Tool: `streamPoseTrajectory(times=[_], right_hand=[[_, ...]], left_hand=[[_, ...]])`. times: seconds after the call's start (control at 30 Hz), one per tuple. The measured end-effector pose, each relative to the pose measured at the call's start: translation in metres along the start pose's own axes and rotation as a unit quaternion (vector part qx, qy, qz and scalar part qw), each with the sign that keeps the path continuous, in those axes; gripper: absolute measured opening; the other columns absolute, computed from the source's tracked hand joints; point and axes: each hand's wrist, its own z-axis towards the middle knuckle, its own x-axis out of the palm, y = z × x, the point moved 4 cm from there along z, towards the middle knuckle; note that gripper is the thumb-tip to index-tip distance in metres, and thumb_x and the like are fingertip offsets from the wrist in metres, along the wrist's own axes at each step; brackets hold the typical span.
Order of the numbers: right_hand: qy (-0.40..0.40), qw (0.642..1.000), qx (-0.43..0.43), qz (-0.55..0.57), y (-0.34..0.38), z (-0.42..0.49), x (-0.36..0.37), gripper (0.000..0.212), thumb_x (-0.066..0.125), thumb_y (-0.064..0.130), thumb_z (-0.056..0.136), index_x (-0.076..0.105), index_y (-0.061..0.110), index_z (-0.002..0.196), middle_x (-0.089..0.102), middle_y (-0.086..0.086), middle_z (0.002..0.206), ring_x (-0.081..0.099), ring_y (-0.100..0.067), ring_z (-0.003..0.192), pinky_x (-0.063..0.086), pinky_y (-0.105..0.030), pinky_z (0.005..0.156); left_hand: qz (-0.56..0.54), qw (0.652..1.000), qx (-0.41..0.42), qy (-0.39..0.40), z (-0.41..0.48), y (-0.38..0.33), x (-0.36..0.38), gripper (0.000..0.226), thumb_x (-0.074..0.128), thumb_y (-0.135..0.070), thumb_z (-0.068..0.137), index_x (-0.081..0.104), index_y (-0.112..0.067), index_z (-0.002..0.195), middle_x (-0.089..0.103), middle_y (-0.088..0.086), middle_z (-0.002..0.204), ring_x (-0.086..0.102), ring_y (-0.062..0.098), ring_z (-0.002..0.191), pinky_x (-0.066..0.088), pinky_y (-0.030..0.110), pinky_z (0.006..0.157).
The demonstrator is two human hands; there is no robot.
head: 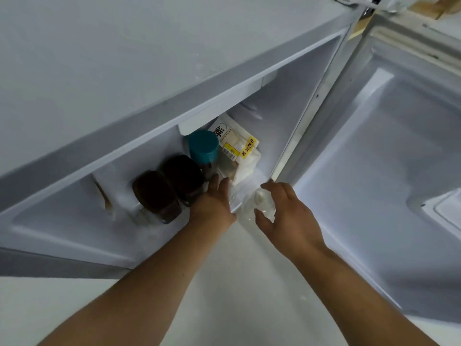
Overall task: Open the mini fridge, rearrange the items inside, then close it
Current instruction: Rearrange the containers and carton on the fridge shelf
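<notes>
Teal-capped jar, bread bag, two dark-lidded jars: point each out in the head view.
teal-capped jar [203, 144]: head view, on its teal cap.
bread bag [245, 156]: head view, on the yellow label strip on its front.
dark-lidded jars [152, 191]: head view, on the lid of the left jar.

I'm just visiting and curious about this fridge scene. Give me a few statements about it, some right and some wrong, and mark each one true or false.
1. The fridge door is shut. False: it stands wide open to the right.
2. Two dark-lidded jars sit side by side inside the fridge. True.
3. The teal-capped bottle lies on the floor outside. False: it stands inside, behind the jars and beside the bread bag.
4. The right hand is around a clear container near the fridge's front edge. True.
5. The left hand rests on the fridge's top. False: it reaches inside, next to the jars.
</notes>
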Motion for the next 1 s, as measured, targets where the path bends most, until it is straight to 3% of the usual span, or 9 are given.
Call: streamPoseTrajectory(times=[0.1, 0.27, 0.37, 0.47, 0.6, 0.73, 0.87, 1.0], right_hand=[[0.02, 1.0, 0.0, -0.014, -0.004, -0.007, 0.003, 0.055, 0.069, 0.045, 0.091, 0.045, 0.033, 0.14, 0.051, 0.008, 0.141, 0.067, -0.018, 0.085, 0.053, -0.029, 0.066], [0.033, 0.999, 0.008, -0.013, -0.009, -0.017, 0.001, 0.056, 0.068, 0.046, 0.092, 0.043, 0.033, 0.14, 0.051, 0.009, 0.139, 0.055, -0.01, 0.065, 0.047, -0.027, 0.06], [0.044, 0.999, 0.018, -0.013, -0.016, -0.027, -0.004, 0.056, 0.067, 0.047, 0.092, 0.039, 0.036, 0.14, 0.05, 0.011, 0.138, 0.046, -0.006, 0.059, 0.043, -0.026, 0.057], [0.059, 0.997, 0.036, -0.016, -0.021, -0.043, -0.011, 0.057, 0.065, 0.049, 0.093, 0.038, 0.037, 0.141, 0.05, 0.013, 0.136, 0.049, -0.006, 0.061, 0.046, -0.029, 0.057], [0.063, 0.997, 0.035, -0.03, -0.019, -0.067, -0.024, 0.061, 0.068, 0.049, 0.09, 0.044, 0.03, 0.143, 0.055, 0.009, 0.135, 0.063, -0.015, 0.072, 0.046, -0.029, 0.059], [0.072, 0.997, 0.017, -0.038, -0.007, -0.091, -0.038, 0.062, 0.069, 0.05, 0.088, 0.042, 0.031, 0.141, 0.057, 0.008, 0.133, 0.067, -0.017, 0.083, 0.036, -0.025, 0.059], [0.106, 0.994, -0.015, -0.028, 0.012, -0.116, -0.042, 0.063, 0.066, 0.05, 0.09, 0.037, 0.033, 0.143, 0.054, 0.005, 0.137, 0.067, -0.021, 0.093, 0.044, -0.03, 0.063], [0.146, 0.988, -0.051, -0.01, 0.045, -0.141, -0.033, 0.062, 0.064, 0.049, 0.091, 0.035, 0.035, 0.143, 0.05, 0.006, 0.138, 0.066, -0.022, 0.091, 0.053, -0.034, 0.065]], left_hand=[[0.04, 0.998, -0.003, 0.058, 0.024, -0.003, -0.003, 0.113, 0.077, -0.053, 0.084, 0.002, -0.026, 0.163, 0.002, 0.009, 0.172, 0.034, 0.04, 0.147, 0.051, 0.055, 0.104], [0.039, 0.996, -0.002, 0.08, 0.038, -0.007, 0.009, 0.099, 0.08, -0.043, 0.085, 0.018, -0.02, 0.158, 0.026, 0.015, 0.164, 0.042, 0.039, 0.142, 0.049, 0.052, 0.107], [0.044, 0.997, -0.004, 0.069, 0.038, -0.008, 0.013, 0.084, 0.079, -0.043, 0.085, 0.029, -0.019, 0.148, 0.04, 0.019, 0.151, 0.051, 0.04, 0.132, 0.054, 0.049, 0.098], [0.082, 0.995, 0.01, 0.051, 0.026, -0.012, 0.01, 0.073, 0.078, -0.046, 0.083, 0.035, -0.02, 0.136, 0.049, 0.016, 0.137, 0.059, 0.034, 0.12, 0.054, 0.042, 0.082], [0.15, 0.987, 0.056, 0.013, -0.019, -0.023, 0.008, 0.079, 0.072, -0.059, 0.077, 0.035, -0.025, 0.137, 0.055, 0.008, 0.124, 0.056, 0.029, 0.113, 0.046, 0.038, 0.078], [0.143, 0.982, 0.105, -0.061, -0.095, -0.028, -0.005, 0.087, 0.072, -0.067, 0.07, 0.041, -0.026, 0.141, 0.062, 0.003, 0.127, 0.051, 0.028, 0.113, 0.044, 0.042, 0.09], [0.095, 0.991, 0.094, -0.002, -0.164, -0.013, 0.0, 0.097, 0.074, -0.068, 0.073, 0.029, -0.03, 0.15, 0.047, 0.005, 0.144, 0.053, 0.032, 0.119, 0.054, 0.044, 0.094], [0.008, 0.999, 0.034, 0.012, -0.223, 0.033, 0.007, 0.095, 0.08, -0.064, 0.068, 0.033, -0.033, 0.144, 0.044, 0.002, 0.137, 0.056, 0.027, 0.115, 0.057, 0.041, 0.088]])
